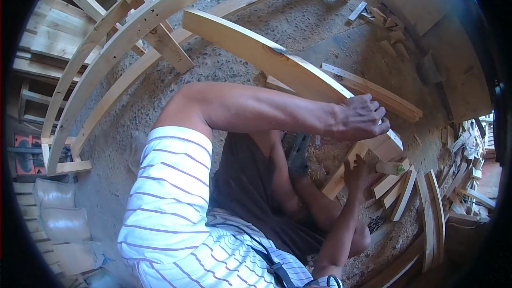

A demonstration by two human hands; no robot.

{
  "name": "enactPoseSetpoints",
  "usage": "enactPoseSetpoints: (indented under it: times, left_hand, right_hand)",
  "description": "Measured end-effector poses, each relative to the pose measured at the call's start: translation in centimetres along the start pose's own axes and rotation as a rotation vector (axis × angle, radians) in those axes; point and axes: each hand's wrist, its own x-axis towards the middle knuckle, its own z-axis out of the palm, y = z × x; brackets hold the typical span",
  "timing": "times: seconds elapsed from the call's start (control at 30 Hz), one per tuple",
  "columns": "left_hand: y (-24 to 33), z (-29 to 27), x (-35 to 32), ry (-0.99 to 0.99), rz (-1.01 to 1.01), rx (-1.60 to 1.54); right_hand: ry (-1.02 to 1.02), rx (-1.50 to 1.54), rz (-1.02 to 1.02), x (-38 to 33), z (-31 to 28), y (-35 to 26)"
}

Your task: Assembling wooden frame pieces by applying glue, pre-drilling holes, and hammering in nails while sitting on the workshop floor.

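- Plank (290, 70) sat under the left hand (365, 117), fingers curled tight over it, long axis slanting from them toward upper left.
- Right hand (356, 173) was below, fingers part-open, any hold unclear.
- Bottle (389, 168) lay just right of those fingers.

- I look through one view, from the left of two fisheye cameras on my head.
- It faces down past my near striped sleeve (165, 197) toward my left hand (365, 117) and right hand (356, 173).
- Farther off, the floor (216, 66) and curved wooden frame (133, 26) spread toward the round, dark rim.
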Motion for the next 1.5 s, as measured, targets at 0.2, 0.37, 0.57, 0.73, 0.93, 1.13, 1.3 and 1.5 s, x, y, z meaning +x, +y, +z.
enactPoseSetpoints:
  times: [0.2,0.37,0.57,0.73,0.93,1.13,1.3,1.5]
  left_hand:
    - [-5.5,3.9,-3.7,-0.027,-0.033,0.001]
    - [-10.2,5.6,-7.0,-0.174,-0.184,-0.040]
    - [-10.5,4.5,-6.7,0.045,-0.359,-0.170]
    - [-10.6,3.4,-6.6,0.116,-0.257,-0.133]
    - [-8.9,-0.4,-5.0,0.174,-0.097,-0.190]
    - [-6.6,-4.5,-0.9,0.271,0.047,-0.005]
    - [-10.5,-3.8,-0.6,0.166,0.098,-0.144]
    - [-13.5,1.4,-4.1,-0.005,-0.096,-0.129]
  right_hand:
    - [-0.102,-0.107,0.334,2.3,6.1,-3.4]
    - [0.000,-0.231,0.403,3.3,7.9,-3.4]
    - [0.121,-0.213,0.561,4.2,6.4,-0.7]
    - [0.092,-0.199,0.573,4.8,6.6,2.2]
    - [0.089,-0.278,0.443,4.2,6.4,3.1]
    - [0.385,0.195,0.318,3.3,-0.5,0.1]
    - [0.619,0.714,0.182,1.7,-2.8,-3.7]
    - [0.749,0.042,0.096,-0.6,-0.1,-9.2]
